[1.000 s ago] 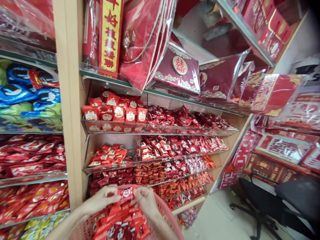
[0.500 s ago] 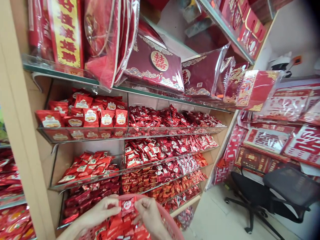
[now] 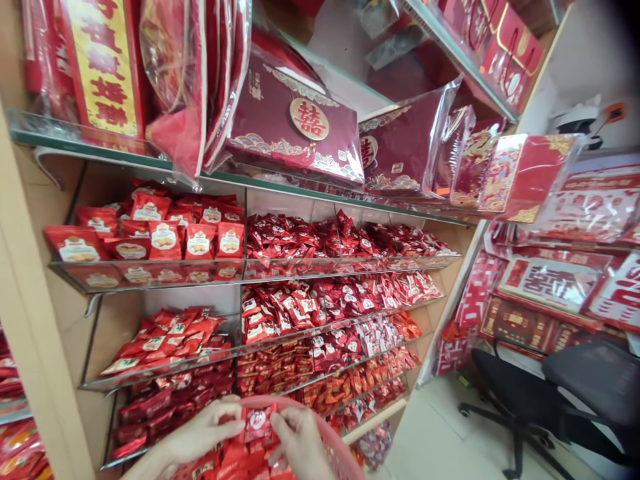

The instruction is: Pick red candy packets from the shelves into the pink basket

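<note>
At the bottom of the view, my left hand (image 3: 200, 437) and my right hand (image 3: 300, 443) both pinch a small red candy packet (image 3: 258, 423) with a white round mark. They hold it over a pink plastic basket (image 3: 334, 448) full of similar red packets. Both hands are closed on the packet's edges. Glass shelves (image 3: 250, 270) stacked with red snack and candy packets rise right in front of the hands.
A top shelf holds red wedding cushions (image 3: 300, 127) and a red-and-yellow banner (image 3: 103, 67) in plastic. A wooden upright (image 3: 30, 320) stands at the left. Red paper decorations (image 3: 555, 283) line the right wall. A black office chair (image 3: 550, 400) stands on the pale floor at the right.
The view has swung right, pushing the left shelf bay out of frame. My hands and the packet sit lower in the picture, still gripping it the same way.
</note>
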Demonstrator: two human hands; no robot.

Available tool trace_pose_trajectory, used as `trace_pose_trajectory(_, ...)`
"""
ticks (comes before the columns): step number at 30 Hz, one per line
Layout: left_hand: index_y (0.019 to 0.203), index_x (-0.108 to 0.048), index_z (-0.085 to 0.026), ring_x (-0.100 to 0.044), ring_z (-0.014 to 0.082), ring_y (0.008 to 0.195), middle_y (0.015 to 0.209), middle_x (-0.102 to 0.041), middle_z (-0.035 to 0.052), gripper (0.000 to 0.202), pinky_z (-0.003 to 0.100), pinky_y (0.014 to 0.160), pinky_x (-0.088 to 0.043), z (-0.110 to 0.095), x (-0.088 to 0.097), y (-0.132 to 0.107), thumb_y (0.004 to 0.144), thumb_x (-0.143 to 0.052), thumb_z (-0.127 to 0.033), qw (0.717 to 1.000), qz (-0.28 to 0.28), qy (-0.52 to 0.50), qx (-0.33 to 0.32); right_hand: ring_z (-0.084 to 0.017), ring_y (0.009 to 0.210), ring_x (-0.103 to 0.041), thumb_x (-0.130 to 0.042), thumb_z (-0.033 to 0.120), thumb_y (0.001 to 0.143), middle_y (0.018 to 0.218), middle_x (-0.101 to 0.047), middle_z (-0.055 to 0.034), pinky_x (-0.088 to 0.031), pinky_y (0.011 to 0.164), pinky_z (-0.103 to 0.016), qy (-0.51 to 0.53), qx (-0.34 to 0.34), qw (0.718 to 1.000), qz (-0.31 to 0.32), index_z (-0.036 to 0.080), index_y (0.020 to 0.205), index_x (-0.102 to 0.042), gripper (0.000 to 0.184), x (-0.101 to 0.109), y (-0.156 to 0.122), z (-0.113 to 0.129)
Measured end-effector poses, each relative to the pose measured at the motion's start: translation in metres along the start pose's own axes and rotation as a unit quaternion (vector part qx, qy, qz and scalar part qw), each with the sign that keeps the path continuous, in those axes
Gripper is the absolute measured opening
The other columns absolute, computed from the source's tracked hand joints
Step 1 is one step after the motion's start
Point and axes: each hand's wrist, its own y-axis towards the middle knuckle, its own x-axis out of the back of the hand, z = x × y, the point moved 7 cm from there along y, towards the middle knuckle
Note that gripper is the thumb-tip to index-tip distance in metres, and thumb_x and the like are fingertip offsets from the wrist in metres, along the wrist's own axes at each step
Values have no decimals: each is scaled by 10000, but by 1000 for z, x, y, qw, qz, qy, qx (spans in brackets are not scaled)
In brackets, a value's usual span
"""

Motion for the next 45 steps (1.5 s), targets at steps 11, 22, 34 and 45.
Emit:
trace_pose_trajectory(11, 640, -530, -180, -462, 212, 964, 780, -553, 4, 392, 258, 828, -332, 6, 5, -4, 748, -510, -557, 1000, 4, 16, -9, -108, 346, -502, -475, 800, 558, 520, -453, 28, -210, 282, -186, -5, -2, 1000, 13, 173, 614, -471, 630, -11, 3, -2)
trace_pose_trajectory(22, 669, -547, -179, -372, 237, 1147, 860, -589, 8, 380, 280, 955, -256, 12, 17, -21, 742, -524, -551, 999, -11, 25, 21, -111, 453, -498, -421, 526, 828, 512, -515, 4, -333, 433, -203, -189, 199, 955, -109, 160, 617, -582, 451, 13, -7, 82)
trace_pose_trajectory(34, 734, -613, -186, -357, 254, 1193, 1092, -573, 27, 434, 295, 1010, -249, 40, 35, -41, 692, -553, -614, 997, -72, -20, 24, -216, 760, -588, -450, 494, 842, 796, -634, -88, -424, 692, -310, -517, 366, 719, -286, 161, 1048, -573, 410, 28, 51, 371)
trace_pose_trajectory(45, 733, -595, -185, -393, 263, 1136, 1059, -545, 39, 473, 305, 979, -289, 54, 45, -54, 660, -548, -650, 994, -94, -32, 37, -219, 767, -595, -344, 252, 910, 962, -537, -115, -413, 636, -308, -662, 354, 619, -230, 176, 948, -607, 276, 1, 76, 367)
